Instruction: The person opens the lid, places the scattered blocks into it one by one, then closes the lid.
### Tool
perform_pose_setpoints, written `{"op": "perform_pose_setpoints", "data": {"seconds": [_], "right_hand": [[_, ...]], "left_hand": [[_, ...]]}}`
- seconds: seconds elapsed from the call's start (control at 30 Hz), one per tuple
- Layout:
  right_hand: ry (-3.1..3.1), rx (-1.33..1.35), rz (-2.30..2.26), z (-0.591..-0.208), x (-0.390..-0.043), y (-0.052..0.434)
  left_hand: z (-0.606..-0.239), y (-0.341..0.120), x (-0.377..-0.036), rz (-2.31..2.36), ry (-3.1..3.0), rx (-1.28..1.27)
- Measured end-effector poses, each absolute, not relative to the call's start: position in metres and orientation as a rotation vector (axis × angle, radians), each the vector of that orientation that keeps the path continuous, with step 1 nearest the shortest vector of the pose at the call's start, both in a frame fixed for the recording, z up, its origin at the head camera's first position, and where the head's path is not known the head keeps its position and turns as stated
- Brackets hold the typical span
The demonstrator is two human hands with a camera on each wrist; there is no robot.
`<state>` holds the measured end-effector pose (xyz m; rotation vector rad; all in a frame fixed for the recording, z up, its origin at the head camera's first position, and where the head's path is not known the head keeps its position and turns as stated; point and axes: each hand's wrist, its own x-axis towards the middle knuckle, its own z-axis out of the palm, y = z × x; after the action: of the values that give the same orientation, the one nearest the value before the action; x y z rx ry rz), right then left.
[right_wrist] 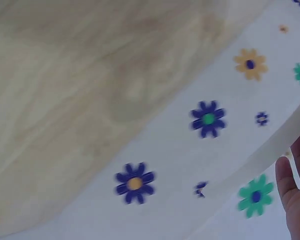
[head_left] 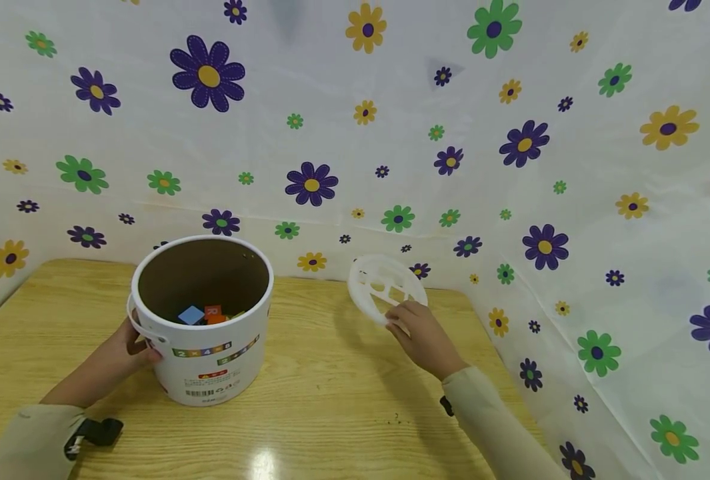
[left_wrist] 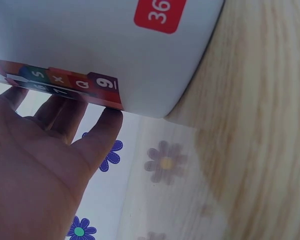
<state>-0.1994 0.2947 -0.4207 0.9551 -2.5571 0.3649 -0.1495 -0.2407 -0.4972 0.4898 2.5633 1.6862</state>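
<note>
A white bucket (head_left: 223, 360) with printed number tiles stands upright on the left of the table. Inside it lie several coloured blocks, a blue tile (head_left: 191, 315) and a red tile marked R (head_left: 213, 310) among them. My left hand (head_left: 123, 353) rests against the bucket's left side below its white handle (head_left: 141, 327); in the left wrist view its spread fingers (left_wrist: 102, 132) touch the wall. Over the table's right part, my right hand (head_left: 422, 337) pinches the near edge of a round white lid (head_left: 361, 293) with cut-outs, held tilted and apart from the bucket.
The light wooden table (head_left: 313, 400) reaches back to a white cloth (head_left: 259, 140) printed with flowers, which also runs along the right side. A black strap (head_left: 99, 432) hangs at the left sleeve.
</note>
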Motion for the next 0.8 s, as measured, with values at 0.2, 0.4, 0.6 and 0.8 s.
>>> {"op": "perform_pose_setpoints", "data": {"seconds": [0.2, 0.4, 0.6, 0.8], "right_hand": [[-2.404, 1.097, 0.404, -0.398, -0.198, 0.247], [-2.267, 1.226, 0.436, -0.372, -0.194, 0.197], [-2.148, 1.371, 0.439, -0.352, -0.187, 0.154], [-2.101, 1.486, 0.441, -0.344, -0.183, 0.123]], "left_hand": [[-0.496, -0.239, -0.148, 1.715, 2.534, 0.501], [-0.495, -0.239, -0.148, 1.713, 2.537, 0.509], [-0.495, -0.239, -0.148, 1.722, 2.518, 0.503], [-0.494, -0.240, -0.150, 1.693, 2.530, 0.516]]}}
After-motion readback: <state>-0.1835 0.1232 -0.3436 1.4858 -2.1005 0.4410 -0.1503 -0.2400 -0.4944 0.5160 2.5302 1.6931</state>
